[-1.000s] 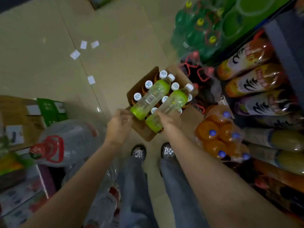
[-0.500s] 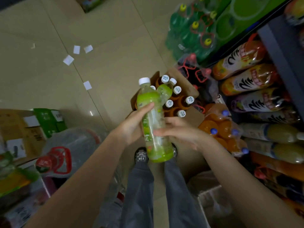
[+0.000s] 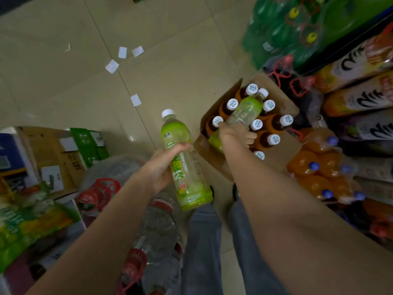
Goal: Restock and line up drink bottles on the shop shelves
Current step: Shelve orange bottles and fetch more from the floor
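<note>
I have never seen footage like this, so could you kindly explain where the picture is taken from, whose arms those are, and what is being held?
There is no machine here: a person wears a wide-angle camera on the head, looking down, so the two bare arms and the jeans below are that person's own. The left hand holds a green drink bottle with a white cap, raised above the floor. The right hand reaches into an open cardboard box on the tiled floor and grips a second green bottle, which lies across the white caps of brown bottles standing in the box. To the right are shop shelves with large bottles lying on their sides and a shrink-wrapped pack of orange drinks. Paper slips lie scattered on the floor.
</note>
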The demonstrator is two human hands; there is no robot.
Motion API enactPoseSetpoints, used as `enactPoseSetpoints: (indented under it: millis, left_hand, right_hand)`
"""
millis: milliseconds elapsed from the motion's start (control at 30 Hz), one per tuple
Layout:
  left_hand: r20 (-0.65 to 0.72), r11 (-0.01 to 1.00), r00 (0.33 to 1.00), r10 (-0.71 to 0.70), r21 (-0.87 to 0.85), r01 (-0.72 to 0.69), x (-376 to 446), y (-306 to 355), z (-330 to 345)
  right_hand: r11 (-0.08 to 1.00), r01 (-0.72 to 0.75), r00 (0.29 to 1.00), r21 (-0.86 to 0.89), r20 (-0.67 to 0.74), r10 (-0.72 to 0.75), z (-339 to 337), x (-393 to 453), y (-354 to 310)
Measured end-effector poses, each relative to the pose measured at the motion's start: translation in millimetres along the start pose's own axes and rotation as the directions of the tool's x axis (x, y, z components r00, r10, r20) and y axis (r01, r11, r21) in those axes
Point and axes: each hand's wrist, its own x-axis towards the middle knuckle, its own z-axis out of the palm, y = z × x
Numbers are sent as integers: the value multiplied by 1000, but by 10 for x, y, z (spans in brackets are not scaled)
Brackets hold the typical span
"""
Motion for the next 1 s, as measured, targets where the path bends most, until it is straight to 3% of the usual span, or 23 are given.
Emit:
enactPoseSetpoints:
  millis: [133, 233, 333, 433, 567, 667, 867, 1000]
  left_hand:
    - [-11, 1000, 1000, -6, 6, 6, 50, -128, -79]
    - [-11, 1000, 1000, -3, 17, 3, 8, -179, -92]
    - [-7, 999, 1000, 11, 41, -11, -108, -125, -53]
    - [25, 996, 999, 21, 91, -23, -360, 39, 138]
    - [155, 988, 988, 8, 148, -32, -805, 263, 559]
    - [240, 967, 970, 25, 239, -84, -1106, 385, 941]
    - [449, 895, 888, 99, 350, -277, -1950, 339, 1779]
    - [505, 765, 813, 291, 388, -514, -2568, -118, 2523]
  right_hand:
    - [971, -135, 987, 196, 112, 115, -120, 116, -26]
    - [971, -115, 984, 210, 157, 83, -267, 112, 26]
    - [889, -138, 966, 436, 257, 24, -473, -55, 129]
    - [730, -273, 820, 626, 549, -164, -939, -348, 275]
    - [690, -361, 556, 627, 739, -381, -1788, -712, 541]
    - [713, -227, 467, 663, 717, -518, -2419, -746, 739]
    - [536, -148, 457, 831, 538, -708, -3837, -964, 1344]
    - [411, -21, 585, 911, 345, -734, -4659, -1213, 2084]
